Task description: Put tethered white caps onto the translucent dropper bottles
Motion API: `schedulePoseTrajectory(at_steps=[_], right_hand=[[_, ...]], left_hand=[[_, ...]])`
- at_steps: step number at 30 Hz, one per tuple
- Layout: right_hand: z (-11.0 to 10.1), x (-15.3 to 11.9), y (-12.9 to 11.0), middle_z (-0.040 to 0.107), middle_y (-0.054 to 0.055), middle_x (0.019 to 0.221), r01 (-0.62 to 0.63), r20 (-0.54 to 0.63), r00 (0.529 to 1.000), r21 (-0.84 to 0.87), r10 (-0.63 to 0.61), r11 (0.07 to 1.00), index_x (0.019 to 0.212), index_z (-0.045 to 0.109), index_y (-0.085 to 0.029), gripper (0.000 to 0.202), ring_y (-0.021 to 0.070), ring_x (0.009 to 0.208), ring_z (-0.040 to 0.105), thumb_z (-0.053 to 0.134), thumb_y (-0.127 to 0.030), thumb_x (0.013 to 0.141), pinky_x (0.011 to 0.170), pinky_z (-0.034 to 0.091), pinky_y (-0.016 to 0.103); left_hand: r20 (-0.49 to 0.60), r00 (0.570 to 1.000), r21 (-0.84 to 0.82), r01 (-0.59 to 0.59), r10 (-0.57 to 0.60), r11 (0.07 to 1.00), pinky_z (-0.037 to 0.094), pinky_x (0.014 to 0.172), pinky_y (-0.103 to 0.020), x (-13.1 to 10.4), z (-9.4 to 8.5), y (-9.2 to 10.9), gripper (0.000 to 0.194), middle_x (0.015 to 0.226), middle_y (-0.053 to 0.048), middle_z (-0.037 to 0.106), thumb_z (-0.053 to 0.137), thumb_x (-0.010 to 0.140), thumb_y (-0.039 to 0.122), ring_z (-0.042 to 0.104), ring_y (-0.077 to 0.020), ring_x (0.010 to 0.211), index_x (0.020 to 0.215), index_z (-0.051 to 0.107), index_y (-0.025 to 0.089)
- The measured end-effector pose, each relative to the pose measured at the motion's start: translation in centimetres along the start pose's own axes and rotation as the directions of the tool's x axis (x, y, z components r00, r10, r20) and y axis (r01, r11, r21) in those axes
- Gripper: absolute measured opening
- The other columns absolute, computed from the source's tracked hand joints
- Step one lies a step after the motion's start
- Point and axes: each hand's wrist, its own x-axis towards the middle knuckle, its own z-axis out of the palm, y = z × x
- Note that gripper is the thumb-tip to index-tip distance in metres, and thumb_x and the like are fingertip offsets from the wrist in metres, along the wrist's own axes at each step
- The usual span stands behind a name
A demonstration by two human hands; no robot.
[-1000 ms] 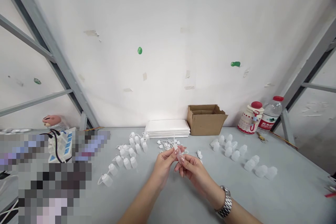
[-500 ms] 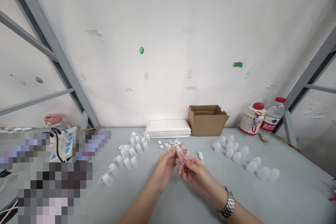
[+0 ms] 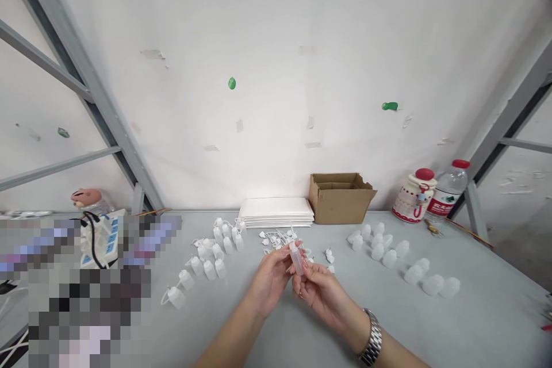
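A small translucent squeeze bottle (image 3: 297,260) with a narrow white tip is held between both hands, tilted slightly over the grey table. My left hand (image 3: 272,277) is closed around its upper part, fingers near the white nozzle. Lower down, my right hand (image 3: 321,290) pinches the bottle's body with thumb and fingers. Small white caps with straps (image 3: 276,237) lie in a loose pile just behind the hands. Left of them stand several white-capped bottles (image 3: 209,269) in rows. On the right are several translucent bottles without caps (image 3: 389,258).
A stack of white flat packs (image 3: 276,213) and an open cardboard box (image 3: 344,207) stand against the wall. At the back right are a red-lidded jar (image 3: 413,198), a water bottle (image 3: 449,192) and keys. A power strip (image 3: 101,241) with black cables lies at left.
The bottle and both hands have shifted down very slightly. Both hands keep their hold, with the left fingers still near the nozzle.
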Motion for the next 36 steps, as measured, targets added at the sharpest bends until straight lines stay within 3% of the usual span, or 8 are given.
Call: schedulePoseTrajectory(at_steps=[5,10,16,20,24,28,32,36], right_hand=[[-0.3,0.0,0.5,0.056,0.000,0.051,-0.033,0.041,0.999,0.095,0.029,0.995,0.076,0.069,-0.011,0.023,0.0075,0.047,0.042,0.069,-0.034,0.072,0.052,0.033,0.022],[-0.7,0.0,0.6,0.056,0.000,0.051,-0.057,0.069,0.996,0.153,0.047,0.987,0.078,0.068,-0.010,0.022,0.0068,0.045,0.041,0.068,-0.032,0.073,0.050,0.031,0.021],[0.1,-0.2,-0.1,0.061,0.004,0.054,0.002,0.025,1.000,0.009,-0.003,1.000,0.075,0.069,-0.009,0.025,0.0093,0.050,0.049,0.068,-0.035,0.072,0.051,0.032,0.021],[0.7,-0.4,-0.5,0.061,0.004,0.053,0.029,0.005,1.000,-0.043,-0.028,0.999,0.074,0.069,-0.010,0.027,0.0088,0.049,0.048,0.070,-0.037,0.069,0.050,0.032,0.020],[0.9,-0.5,-0.6,0.061,0.003,0.053,0.028,-0.001,1.000,-0.062,-0.028,0.998,0.074,0.069,-0.010,0.027,0.0085,0.048,0.047,0.070,-0.037,0.070,0.051,0.032,0.020],[0.7,-0.5,-0.4,0.062,0.004,0.054,0.021,0.020,1.000,-0.051,-0.020,0.998,0.073,0.069,-0.011,0.025,0.0086,0.049,0.046,0.067,-0.036,0.073,0.051,0.032,0.020],[0.7,-0.5,-0.3,0.062,0.004,0.055,0.028,0.033,0.999,-0.055,-0.026,0.998,0.069,0.068,-0.013,0.022,0.0093,0.050,0.046,0.067,-0.035,0.073,0.052,0.032,0.021],[0.5,-0.4,-0.7,0.061,0.003,0.058,0.065,0.001,0.998,-0.119,-0.065,0.991,0.066,0.065,-0.014,0.024,0.0088,0.051,0.044,0.066,-0.036,0.075,0.054,0.032,0.022]], left_hand=[[0.017,0.999,-0.046,0.032,-0.031,0.998,0.041,0.083,-0.029,0.1,0.0,-0.2,0.030,0.067,-0.003,0.061,0.053,0.072,0.024,0.057,-0.0179,0.081,0.097,0.067,0.014],[0.035,0.999,-0.035,0.030,-0.029,0.999,0.041,0.083,-0.028,0.0,0.1,-0.2,0.031,0.070,-0.003,0.061,0.052,0.073,0.024,0.057,-0.0168,0.079,0.098,0.067,0.013],[0.043,0.998,0.051,-0.048,0.046,0.998,0.037,0.093,-0.031,-0.2,0.1,0.1,0.028,0.080,-0.007,0.066,0.054,0.076,0.024,0.053,-0.0230,0.105,0.097,0.067,0.012],[0.050,0.997,0.071,-0.054,0.051,0.996,0.039,0.090,-0.032,-0.3,0.0,0.1,0.028,0.090,-0.009,0.067,0.054,0.076,0.027,0.054,-0.0234,0.104,0.096,0.067,0.012],[0.079,0.995,0.100,-0.076,0.068,0.992,0.042,0.087,-0.034,-0.4,0.2,0.2,0.027,0.086,-0.009,0.067,0.053,0.075,0.028,0.056,-0.0248,0.100,0.091,0.067,0.012],[0.107,0.983,0.207,-0.168,0.149,0.964,0.040,0.089,-0.037,-0.6,0.6,0.4,0.027,0.084,-0.010,0.067,0.050,0.076,0.029,0.058,-0.0261,0.095,0.087,0.068,0.011],[0.103,0.962,0.386,-0.273,0.253,0.881,0.036,0.094,-0.038,-0.8,0.7,0.4,0.031,0.089,-0.010,0.069,0.048,0.080,0.031,0.057,-0.0255,0.099,0.093,0.068,0.011],[0.117,0.954,0.475,-0.298,0.276,0.828,0.037,0.095,-0.037,-0.7,0.5,-0.1,0.035,0.100,-0.010,0.068,0.048,0.082,0.034,0.056,-0.0252,0.104,0.104,0.065,0.014]])
